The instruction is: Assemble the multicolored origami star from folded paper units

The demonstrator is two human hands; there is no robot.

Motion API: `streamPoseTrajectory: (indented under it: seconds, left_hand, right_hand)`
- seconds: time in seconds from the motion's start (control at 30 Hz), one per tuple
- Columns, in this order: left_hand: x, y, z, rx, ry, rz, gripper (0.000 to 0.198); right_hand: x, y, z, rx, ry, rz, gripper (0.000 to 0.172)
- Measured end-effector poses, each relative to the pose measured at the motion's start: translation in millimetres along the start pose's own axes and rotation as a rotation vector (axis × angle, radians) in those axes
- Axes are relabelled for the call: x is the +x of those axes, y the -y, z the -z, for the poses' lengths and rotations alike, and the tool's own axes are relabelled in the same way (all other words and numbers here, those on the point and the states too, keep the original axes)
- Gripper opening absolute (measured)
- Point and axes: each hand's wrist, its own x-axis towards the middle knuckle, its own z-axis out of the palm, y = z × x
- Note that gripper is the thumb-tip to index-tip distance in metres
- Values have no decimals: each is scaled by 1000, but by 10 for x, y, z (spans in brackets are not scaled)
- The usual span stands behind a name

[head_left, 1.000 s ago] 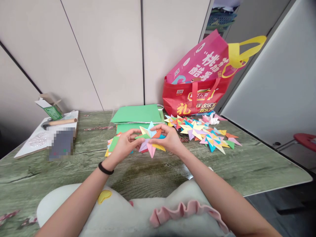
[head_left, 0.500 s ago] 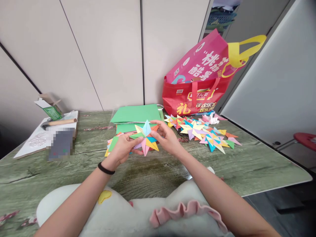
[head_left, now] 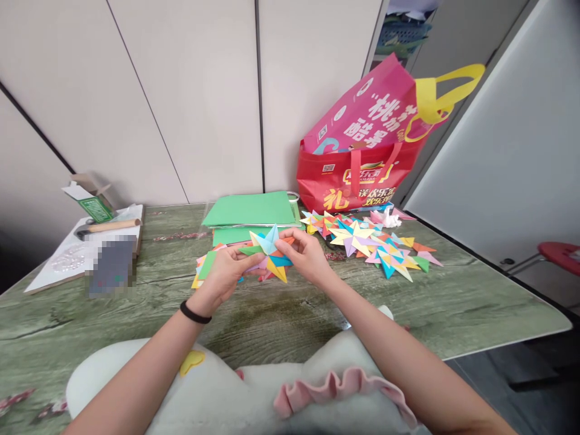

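Note:
Between my two hands, above the table, is a folded paper star point(head_left: 270, 243) with points in light blue, orange, yellow, green and other colours. My left hand point(head_left: 225, 266) pinches its left side, thumb on the front, partly covering the pink or purple point. On the right, my right hand point(head_left: 304, 252) grips the star near its orange point with thumb and fingers. Behind my left hand lie several coloured paper pieces point(head_left: 205, 269). A heap of finished-looking paper stars point(head_left: 356, 237) lies to the right of my right hand.
Green paper sheets point(head_left: 249, 209) lie at the back by the wall. A red bag point(head_left: 326, 178) with a pink bag point(head_left: 357, 118) inside stands at the back right. At the left are a white board point(head_left: 45, 266), a hammer-like tool point(head_left: 113, 225), a small box point(head_left: 93, 202) and a blurred dark object point(head_left: 111, 266).
The star has turned in my hands: its light blue point leans further right and its lower points have shifted. My hands stay nearly in place.

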Motion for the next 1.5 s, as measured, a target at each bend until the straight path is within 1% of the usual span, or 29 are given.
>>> streamPoseTrajectory:
  seconds: [0.13, 0.23, 0.4, 0.6, 0.73, 0.8, 0.93, 1.07, 1.23, 1.3, 1.37, 1.43, 1.5]
  left_hand:
    - [6, 30, -2, 16, -31, -10, 43]
    - [14, 58, 14, 44, -63, -26, 47]
    - [11, 58, 6, 73, -63, -33, 50]
    - [14, 59, -10, 65, -68, -47, 52]
    - [-1, 61, -10, 118, -59, -64, 39]
    - [-11, 51, -19, 135, -74, -72, 37]
    - [-14, 42, -30, 143, -92, -66, 39]
    - [-4, 55, -25, 151, -109, -57, 46]
    - [-11, 47, -51, 151, -52, -88, 37]
    - [-12, 32, -73, 131, -60, -83, 35]
    - [-9, 16, -89, 98, -98, -72, 33]
    - [-4, 2, -94, 64, -157, -65, 31]
    - [0, -9, -88, 39, -201, -57, 29]
  right_hand:
    - [3, 5, -20, -40, -42, 13, 25]
    - [-6, 0, -42, -24, -58, -10, 28]
    - [-8, -19, -44, 20, -43, -35, 30]
    - [-12, 20, -19, 23, -30, -48, 31]
    - [-17, 21, -36, 53, -14, -63, 31]
    - [-17, 16, -46, 57, -12, -61, 31]
    - [-12, 15, -50, 41, -16, -55, 32]
    - [-6, 17, -41, 7, -28, -27, 31]
    - [-15, 28, -44, -14, -25, -14, 27]
    - [-20, 37, -44, -8, -24, -20, 26]
    - [-22, 40, -38, 41, -4, -40, 32]
    - [-19, 30, -29, 97, 41, -44, 47]
    - [-14, 9, -18, 106, 85, -21, 62]
